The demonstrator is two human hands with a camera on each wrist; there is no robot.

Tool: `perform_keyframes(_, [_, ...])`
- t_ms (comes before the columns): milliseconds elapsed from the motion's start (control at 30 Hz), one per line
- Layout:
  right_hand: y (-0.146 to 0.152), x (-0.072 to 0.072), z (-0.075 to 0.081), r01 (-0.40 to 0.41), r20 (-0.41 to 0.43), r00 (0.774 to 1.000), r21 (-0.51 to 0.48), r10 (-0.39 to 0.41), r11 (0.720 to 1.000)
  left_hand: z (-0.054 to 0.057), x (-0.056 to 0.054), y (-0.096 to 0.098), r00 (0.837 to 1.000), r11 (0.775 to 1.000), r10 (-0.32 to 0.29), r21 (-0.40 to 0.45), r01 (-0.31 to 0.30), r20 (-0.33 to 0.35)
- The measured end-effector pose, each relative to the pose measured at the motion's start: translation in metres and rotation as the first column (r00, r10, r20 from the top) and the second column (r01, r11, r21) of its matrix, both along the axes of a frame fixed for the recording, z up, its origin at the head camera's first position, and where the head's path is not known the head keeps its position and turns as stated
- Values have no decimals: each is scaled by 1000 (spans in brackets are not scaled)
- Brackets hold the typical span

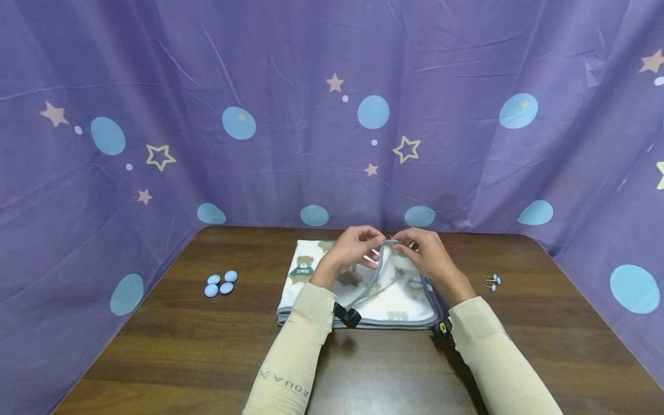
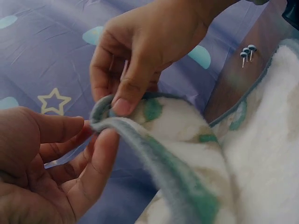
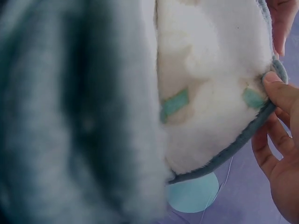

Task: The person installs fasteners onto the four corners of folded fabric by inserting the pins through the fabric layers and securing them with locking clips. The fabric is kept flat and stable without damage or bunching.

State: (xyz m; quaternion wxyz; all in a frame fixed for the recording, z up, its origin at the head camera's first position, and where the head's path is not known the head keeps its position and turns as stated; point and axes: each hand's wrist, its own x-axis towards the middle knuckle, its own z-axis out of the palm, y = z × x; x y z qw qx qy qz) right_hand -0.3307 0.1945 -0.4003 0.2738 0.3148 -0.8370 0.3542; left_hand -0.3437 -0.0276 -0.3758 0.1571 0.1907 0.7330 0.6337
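Observation:
A white fleece blanket (image 1: pixel 306 262) with brown bears and grey-blue edging lies folded on the table, one corner lifted. My left hand (image 1: pixel 353 251) pinches the lifted edge between thumb and fingers. Close beside it, my right hand (image 1: pixel 425 253) grips the same edging, its thumb (image 2: pixel 124 103) on the bear-print side. A thin pale sliver shows between the right hand's fingers in the left wrist view; what it is, I cannot tell. In the right wrist view the blanket's edging (image 3: pixel 243 137) curves up to the right thumb, and a blurred fold fills the left side.
Several light-blue round caps (image 1: pixel 226 287) sit on the brown table (image 1: pixel 171 346) at left. On the right lie three thin pins (image 1: pixel 493 287) with round blue heads. A purple curtain (image 1: pixel 290 69) with stars and blue ovals hangs behind the table and along its sides.

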Motion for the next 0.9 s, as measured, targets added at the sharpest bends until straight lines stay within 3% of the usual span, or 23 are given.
perform_keyframes(167, [2, 2, -1, -27, -58, 998, 55, 30, 998, -1, 0, -24, 999, 998, 42, -52, -43, -27])
perform_keyframes(233, [2, 3, 0, -32, -64, 997, 85, 38, 996, -4, -1, -38, 996, 991, 62, -112, -68, -59])
perform_keyframes(333, [1, 4, 1, -31, -34, 999, 119, 35, 992, -7, -2, -62, 988, 964, 86, -241, -115, -128])
perform_keyframes(400, [1, 5, 2, -31, -4, 999, 136, 32, 990, -9, -2, -80, 978, 926, 95, -344, -156, -187])
perform_keyframes(500, [3, 6, 3, -29, 26, 999, 152, 26, 988, -7, -2, -105, 949, 833, 87, -499, -237, -304])
perform_keyframes(600, [4, 6, 4, -37, 39, 999, 161, 31, 986, -4, -2, -131, 908, 689, 73, -637, -345, -413])
perform_keyframes(667, [4, 5, 4, -35, 41, 999, 158, 29, 987, -2, -1, -149, 889, 587, 76, -700, -406, -451])
perform_keyframes(733, [5, 5, 5, -30, 43, 999, 157, 24, 987, -1, -1, -166, 879, 500, 99, -741, -449, -466])
perform_keyframes(900, [6, 6, 6, -33, 46, 999, 166, 25, 986, 3, 2, -202, 854, 340, 178, -784, -519, -488])
